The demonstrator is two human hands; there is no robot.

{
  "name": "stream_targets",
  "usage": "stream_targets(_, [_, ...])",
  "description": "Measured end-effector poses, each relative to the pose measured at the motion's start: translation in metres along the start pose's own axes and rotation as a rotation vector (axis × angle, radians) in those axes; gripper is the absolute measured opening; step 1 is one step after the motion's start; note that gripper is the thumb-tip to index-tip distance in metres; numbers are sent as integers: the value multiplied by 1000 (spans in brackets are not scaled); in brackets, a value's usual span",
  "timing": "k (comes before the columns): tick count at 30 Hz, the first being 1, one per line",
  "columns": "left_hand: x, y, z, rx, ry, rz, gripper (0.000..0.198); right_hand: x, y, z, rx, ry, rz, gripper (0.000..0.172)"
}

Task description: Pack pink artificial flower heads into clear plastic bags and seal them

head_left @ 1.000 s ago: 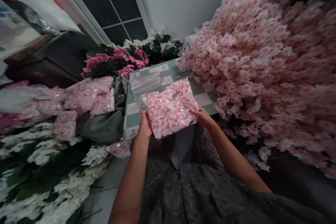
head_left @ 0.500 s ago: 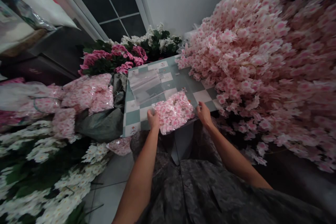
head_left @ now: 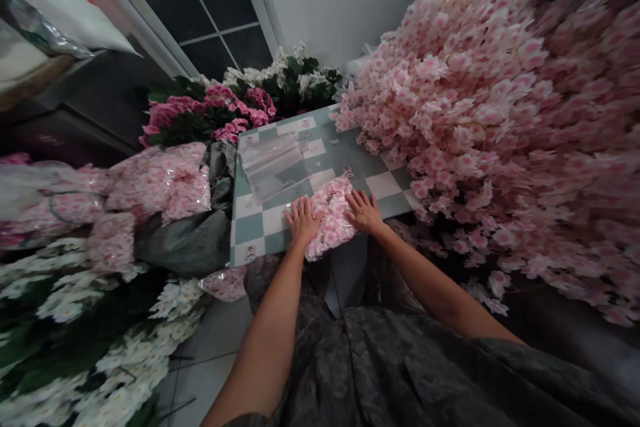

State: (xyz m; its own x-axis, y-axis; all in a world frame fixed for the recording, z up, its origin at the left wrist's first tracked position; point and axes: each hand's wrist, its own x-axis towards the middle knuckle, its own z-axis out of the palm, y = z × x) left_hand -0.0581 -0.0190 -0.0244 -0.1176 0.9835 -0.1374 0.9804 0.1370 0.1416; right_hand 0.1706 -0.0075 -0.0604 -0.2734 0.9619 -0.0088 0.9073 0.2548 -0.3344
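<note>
A clear plastic bag of pink artificial flowers [head_left: 331,219] lies at the front edge of the checkered table [head_left: 247,227]. My left hand [head_left: 303,221] rests on the bag's left side, palm down with the fingers spread. On the opposite side my right hand [head_left: 365,212] lies flat, its spread fingers touching the bag's right edge. Farther back on the table is a stack of clear plastic bags [head_left: 275,165], lying flat.
Tall pink blossom branches [head_left: 475,100] crowd over the table's right side. Filled bags of pink flowers [head_left: 160,180] are piled at the left, above white flowers [head_left: 135,353]. Magenta flowers [head_left: 210,107] and white ones [head_left: 315,80] stand behind the table.
Both hands have moved from gripping the bag's edges to lying flat with fingers spread on its sides. The bag looks narrower between them.
</note>
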Motion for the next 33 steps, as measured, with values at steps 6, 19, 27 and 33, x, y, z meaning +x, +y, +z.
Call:
stream_targets(6, [-18, 6, -10, -33, 138, -57, 61, -5, -33, -14, -6, 73, 56, 66])
stream_targets(19, [-48, -26, 3, -909, 281, -487, 56, -44, 4, 16, 159, 136, 119, 69])
stream_targets(27, [-59, -18, -12, -1759, -207, -651, 39, -45, 10, 20, 857, 243, 112, 71])
stream_targets(33, [-85, -21, -31, -1815, -206, -472, 40, -52, 37, 26, 1447, 504, 447, 56])
